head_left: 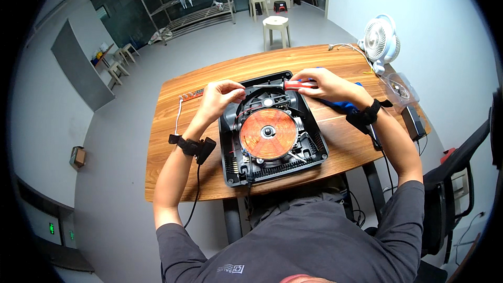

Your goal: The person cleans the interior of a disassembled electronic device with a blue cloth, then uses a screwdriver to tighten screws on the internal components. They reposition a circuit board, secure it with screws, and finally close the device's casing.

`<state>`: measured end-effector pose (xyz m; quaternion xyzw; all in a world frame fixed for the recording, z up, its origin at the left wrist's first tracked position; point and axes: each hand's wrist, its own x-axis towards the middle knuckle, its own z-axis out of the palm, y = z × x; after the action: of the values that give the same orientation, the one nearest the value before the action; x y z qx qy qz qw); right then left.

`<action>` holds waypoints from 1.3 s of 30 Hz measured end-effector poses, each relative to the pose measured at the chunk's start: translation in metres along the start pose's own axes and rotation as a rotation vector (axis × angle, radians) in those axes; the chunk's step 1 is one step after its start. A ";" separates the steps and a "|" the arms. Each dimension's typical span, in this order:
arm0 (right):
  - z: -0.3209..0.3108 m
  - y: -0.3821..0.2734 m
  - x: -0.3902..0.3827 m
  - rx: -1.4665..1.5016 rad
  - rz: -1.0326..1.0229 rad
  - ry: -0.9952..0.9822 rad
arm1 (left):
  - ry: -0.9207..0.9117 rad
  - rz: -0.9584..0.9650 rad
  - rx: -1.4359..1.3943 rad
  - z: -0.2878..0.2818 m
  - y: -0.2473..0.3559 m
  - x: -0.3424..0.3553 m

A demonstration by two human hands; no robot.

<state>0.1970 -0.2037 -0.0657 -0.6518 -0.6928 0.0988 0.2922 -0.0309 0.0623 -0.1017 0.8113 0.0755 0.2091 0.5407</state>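
An opened induction cooker lies on the table before me, its round copper coil showing in the middle of the black housing. My right hand grips the red handle of a screwdriver. Its shaft points left, level above the far part of the housing. Close to the tip is my left hand, thumb and fingers pinched together over the housing's far left corner. Whatever they hold, if anything, is too small to make out.
Blue cloth-like material lies behind my right hand. A red power strip with a white cord is at the left. On the far right stand a white fan, a clear plastic box and a black box. A black chair is beside me.
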 end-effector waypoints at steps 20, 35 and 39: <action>0.008 -0.007 0.005 0.112 0.019 0.003 | -0.021 0.067 -0.222 0.012 -0.004 0.000; 0.007 0.000 0.003 0.150 0.039 -0.007 | -0.038 -0.022 -0.181 0.017 0.006 0.000; -0.001 -0.005 0.004 0.167 0.051 -0.038 | -0.073 -0.042 -0.199 0.016 0.009 0.000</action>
<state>0.1936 -0.2010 -0.0614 -0.6407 -0.6705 0.1762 0.3299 -0.0248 0.0451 -0.0989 0.7591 0.0517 0.1742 0.6251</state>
